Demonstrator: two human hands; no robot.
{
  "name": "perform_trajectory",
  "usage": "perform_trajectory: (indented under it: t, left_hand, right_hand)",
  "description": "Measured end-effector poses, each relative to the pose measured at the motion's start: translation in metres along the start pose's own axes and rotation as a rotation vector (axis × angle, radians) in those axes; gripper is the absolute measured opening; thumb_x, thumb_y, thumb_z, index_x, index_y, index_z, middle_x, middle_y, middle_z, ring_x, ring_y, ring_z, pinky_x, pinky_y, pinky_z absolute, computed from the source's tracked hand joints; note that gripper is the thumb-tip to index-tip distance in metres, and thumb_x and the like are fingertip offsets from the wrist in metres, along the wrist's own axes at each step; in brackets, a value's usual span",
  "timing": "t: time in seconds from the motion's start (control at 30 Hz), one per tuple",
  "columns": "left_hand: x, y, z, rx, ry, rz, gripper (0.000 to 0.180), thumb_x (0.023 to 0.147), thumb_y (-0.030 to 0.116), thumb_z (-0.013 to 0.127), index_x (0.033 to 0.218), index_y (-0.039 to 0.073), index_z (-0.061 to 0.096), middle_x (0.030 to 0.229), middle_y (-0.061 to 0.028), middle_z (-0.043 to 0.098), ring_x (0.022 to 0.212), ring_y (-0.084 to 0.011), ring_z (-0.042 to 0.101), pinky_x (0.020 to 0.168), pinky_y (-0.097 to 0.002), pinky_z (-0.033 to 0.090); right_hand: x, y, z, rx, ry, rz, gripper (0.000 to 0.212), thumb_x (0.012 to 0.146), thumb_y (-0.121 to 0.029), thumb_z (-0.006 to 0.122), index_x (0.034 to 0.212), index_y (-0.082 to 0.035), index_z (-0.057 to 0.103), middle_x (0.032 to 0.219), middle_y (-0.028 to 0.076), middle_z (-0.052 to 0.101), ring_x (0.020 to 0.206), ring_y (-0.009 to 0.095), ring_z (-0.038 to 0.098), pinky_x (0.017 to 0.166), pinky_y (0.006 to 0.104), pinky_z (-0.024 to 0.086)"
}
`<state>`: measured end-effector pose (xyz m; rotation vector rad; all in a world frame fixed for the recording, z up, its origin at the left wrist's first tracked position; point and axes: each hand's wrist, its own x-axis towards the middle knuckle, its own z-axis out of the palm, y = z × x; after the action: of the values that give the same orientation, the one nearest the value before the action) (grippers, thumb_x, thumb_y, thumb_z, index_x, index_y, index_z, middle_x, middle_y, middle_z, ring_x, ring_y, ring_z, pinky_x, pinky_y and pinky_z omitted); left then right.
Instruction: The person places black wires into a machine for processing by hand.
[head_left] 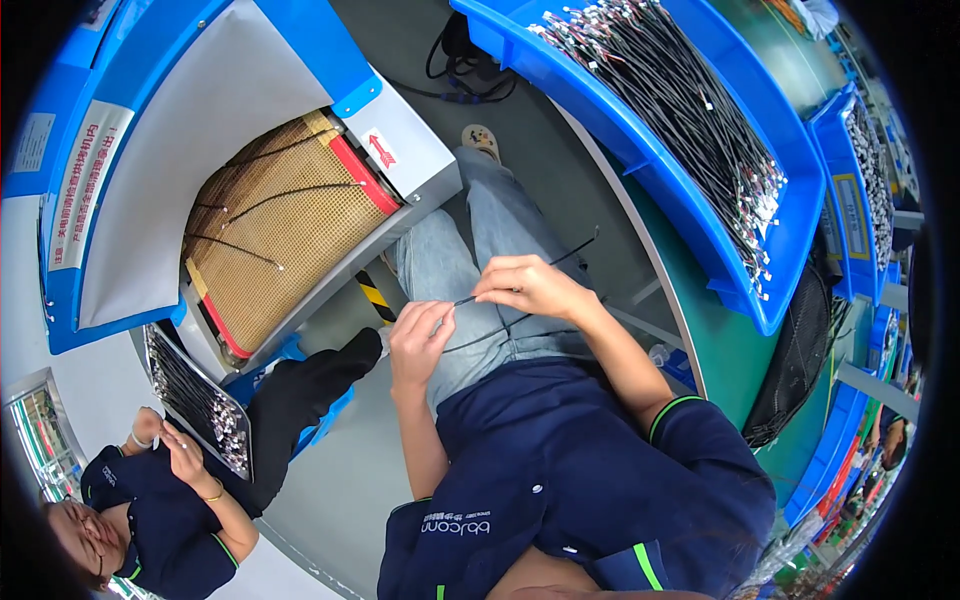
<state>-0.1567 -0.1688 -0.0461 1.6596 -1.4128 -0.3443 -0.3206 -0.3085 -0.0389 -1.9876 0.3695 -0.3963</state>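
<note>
Over my lap, my left hand [420,342] and my right hand [532,288] pinch a thin black cable [465,300] between them, a short stretch of it spanning the gap. One dark end [583,246] sticks out past my right hand to the upper right. A second thin dark strand [490,335] crosses my jeans below the hands; whether it belongs to the same cable I cannot tell. Both hands have closed fingers, and the fingertips hide the part being gripped.
At left, a blue-and-white machine [400,130] has a brown mesh conveyor belt [290,240] carrying several black cables. A large blue bin [600,110] of bundled cables stands on the green table [735,390] at right. Another person [170,500] sits lower left beside a cable-filled tray [205,400].
</note>
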Motion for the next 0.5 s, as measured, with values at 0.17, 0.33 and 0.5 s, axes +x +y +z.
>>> perform_trajectory:
  t: [0.17, 0.33, 0.5]
  left_hand:
    - [0.002, -0.002, -0.004, -0.015, -0.029, 0.019, 0.015, 0.068, -0.004, 0.071, 0.08, 0.002, 0.065, 0.077, -0.0079, 0.065, 0.073, -0.0224, 0.062, 0.065, -0.0304, 0.049]
    - [-0.003, -0.014, -0.022, 0.039, -0.025, -0.091, 0.015, 0.068, -0.001, 0.072, 0.081, 0.003, 0.065, 0.077, -0.0072, 0.064, 0.073, -0.0222, 0.061, 0.065, -0.0311, 0.049]
    - [-0.004, -0.017, -0.022, -0.04, -0.068, -0.263, 0.019, 0.074, -0.001, 0.071, 0.092, 0.003, 0.065, 0.084, -0.0076, 0.066, 0.076, -0.0154, 0.062, 0.067, -0.0274, 0.049]
  right_hand:
    - [-0.003, 0.001, 0.005, 0.024, 0.012, 0.01, 0.014, 0.081, -0.009, 0.067, 0.094, -0.003, 0.068, 0.087, 0.008, 0.063, 0.079, 0.023, 0.063, 0.07, 0.0318, 0.051]
    - [-0.01, 0.001, -0.015, -0.083, 0.043, 0.102, 0.021, 0.08, -0.006, 0.067, 0.101, -0.006, 0.068, 0.086, 0.007, 0.06, 0.079, 0.021, 0.061, 0.069, 0.0306, 0.05]
    - [-0.002, -0.01, -0.027, -0.215, 0.122, 0.1, 0.014, 0.077, -0.008, 0.07, 0.09, -0.004, 0.068, 0.078, 0.007, 0.062, 0.073, 0.022, 0.061, 0.063, 0.0318, 0.05]
